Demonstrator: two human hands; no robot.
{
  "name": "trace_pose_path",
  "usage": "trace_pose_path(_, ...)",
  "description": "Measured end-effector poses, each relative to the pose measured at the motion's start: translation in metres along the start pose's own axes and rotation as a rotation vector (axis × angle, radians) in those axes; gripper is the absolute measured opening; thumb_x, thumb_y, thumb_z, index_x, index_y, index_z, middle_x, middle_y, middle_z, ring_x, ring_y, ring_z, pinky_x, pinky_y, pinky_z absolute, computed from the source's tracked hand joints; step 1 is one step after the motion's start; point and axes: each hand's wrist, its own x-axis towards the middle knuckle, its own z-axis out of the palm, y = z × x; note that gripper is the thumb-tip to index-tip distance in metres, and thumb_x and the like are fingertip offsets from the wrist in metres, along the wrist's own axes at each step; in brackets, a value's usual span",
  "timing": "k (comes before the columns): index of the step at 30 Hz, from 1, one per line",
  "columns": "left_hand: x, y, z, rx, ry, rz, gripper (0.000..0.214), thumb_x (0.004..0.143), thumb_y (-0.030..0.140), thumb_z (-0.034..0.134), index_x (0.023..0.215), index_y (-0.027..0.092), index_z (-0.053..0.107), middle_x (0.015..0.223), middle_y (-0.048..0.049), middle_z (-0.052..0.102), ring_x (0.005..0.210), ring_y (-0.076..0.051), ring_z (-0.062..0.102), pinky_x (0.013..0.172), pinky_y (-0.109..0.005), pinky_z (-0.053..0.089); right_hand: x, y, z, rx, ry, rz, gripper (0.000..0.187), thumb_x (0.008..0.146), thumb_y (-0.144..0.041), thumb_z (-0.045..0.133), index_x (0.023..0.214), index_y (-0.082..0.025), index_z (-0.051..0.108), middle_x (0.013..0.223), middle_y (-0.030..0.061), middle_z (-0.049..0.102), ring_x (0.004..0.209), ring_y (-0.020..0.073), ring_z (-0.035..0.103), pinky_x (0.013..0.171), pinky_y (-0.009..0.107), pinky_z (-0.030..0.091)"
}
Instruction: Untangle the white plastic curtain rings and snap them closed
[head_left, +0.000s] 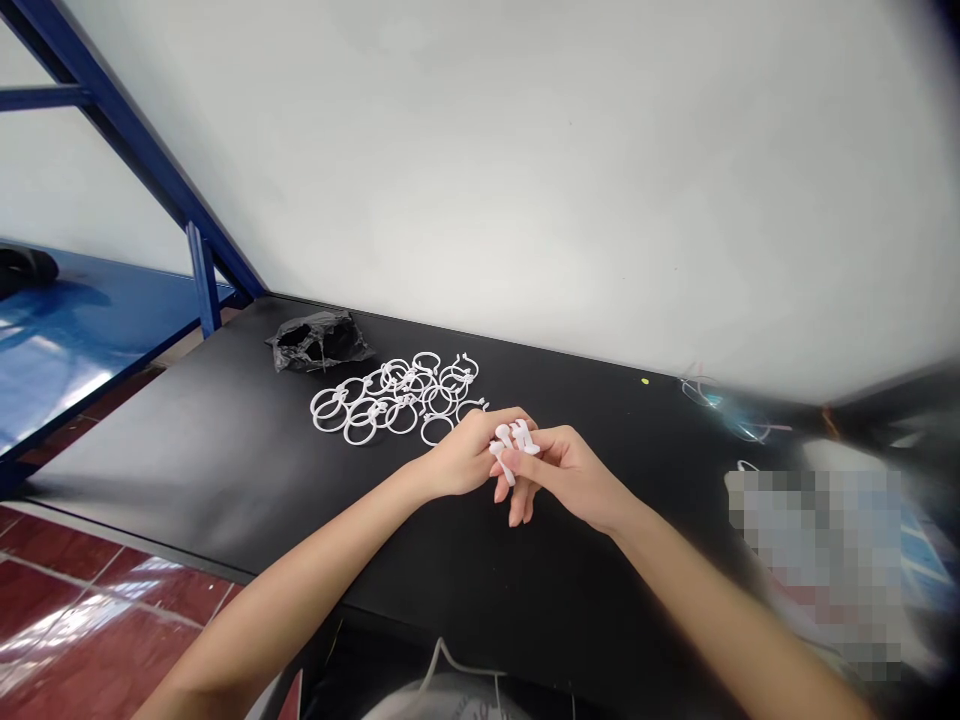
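My left hand (469, 455) and my right hand (581, 475) meet above the black table. Between them is a small bunch of white plastic curtain rings (523, 438), seen mostly from their clasp ends. The fingers of my left hand curl around the bunch from behind, some of the tips pointing down. My right thumb and fingers pinch the rings from the right side. How many rings are in the bunch is hard to see. Just beyond my left hand lies a loose pile of similar white rings (401, 395), several overlapping.
A crumpled black plastic bag (319, 340) lies behind the pile. Eyeglasses (724, 405) and a clear plastic packet, partly blurred, are at the right. A small yellow bit (645, 381) sits near the white wall (525, 180). Blue metal framing (142, 150) stands at the left.
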Motion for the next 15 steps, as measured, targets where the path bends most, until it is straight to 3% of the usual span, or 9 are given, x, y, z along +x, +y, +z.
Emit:
trace_pose_path(2,0.0,-0.002,0.0,0.097,-0.019,0.03,0.002,0.077,0.017,0.052,0.078,0.016,0.052,0.058,0.0047,0.053,0.051,-0.008,0.047,0.05,-0.019,0.035,0.001,0.003,0.001,0.007,-0.006,0.043,0.044,0.088,-0.051,0.059,0.075,-0.01,0.07,0.071,0.009,0.074,0.047,0.0139,0.068,0.041,0.019,0.049)
trace_pose_path(7,-0.001,-0.004,-0.001,0.262,-0.047,0.051,0.019,0.081,0.018,0.049,0.063,0.016,0.046,0.053,0.0047,0.045,0.047,-0.007,0.037,0.047,-0.02,0.029,0.003,0.007,0.002,0.024,-0.049,0.1,0.055,0.092,-0.057,0.049,0.081,-0.008,0.071,0.076,0.0137,0.075,0.046,0.0138,0.068,0.04,0.018,0.047)
trace_pose_path(9,0.0,-0.001,-0.003,0.197,-0.028,0.052,0.015,0.085,0.023,0.05,0.075,0.015,0.057,0.058,0.0032,0.052,0.051,-0.009,0.044,0.05,-0.021,0.035,0.002,0.005,0.002,0.027,-0.088,0.078,0.051,0.092,-0.055,0.05,0.085,-0.009,0.07,0.078,0.012,0.074,0.055,0.0159,0.071,0.045,0.02,0.051)
trace_pose_path(11,0.0,0.002,-0.004,0.103,0.01,0.03,0.024,0.088,0.026,0.049,0.103,0.014,0.064,0.062,0.0026,0.057,0.055,-0.01,0.051,0.058,-0.023,0.044,0.0,0.003,0.004,0.016,-0.087,0.032,0.046,0.092,-0.054,0.051,0.086,-0.011,0.066,0.075,0.0077,0.071,0.061,0.0174,0.072,0.05,0.023,0.054)
trace_pose_path(13,0.001,0.003,-0.004,0.0,0.042,0.014,0.042,0.089,0.025,0.049,0.129,0.014,0.054,0.059,0.0047,0.057,0.055,-0.01,0.053,0.07,-0.027,0.05,-0.002,0.003,0.007,-0.028,-0.024,-0.044,0.044,0.094,-0.053,0.048,0.082,-0.013,0.061,0.067,0.0029,0.066,0.058,0.0162,0.071,0.054,0.025,0.056)
trace_pose_path(15,0.002,0.002,-0.002,-0.099,0.045,0.013,0.049,0.09,0.024,0.048,0.137,0.013,0.047,0.049,0.0086,0.05,0.048,-0.009,0.049,0.074,-0.029,0.052,-0.004,0.006,0.011,-0.103,0.035,-0.12,0.044,0.097,-0.052,0.042,0.08,-0.015,0.057,0.061,0.0,0.063,0.052,0.0145,0.068,0.054,0.026,0.055)
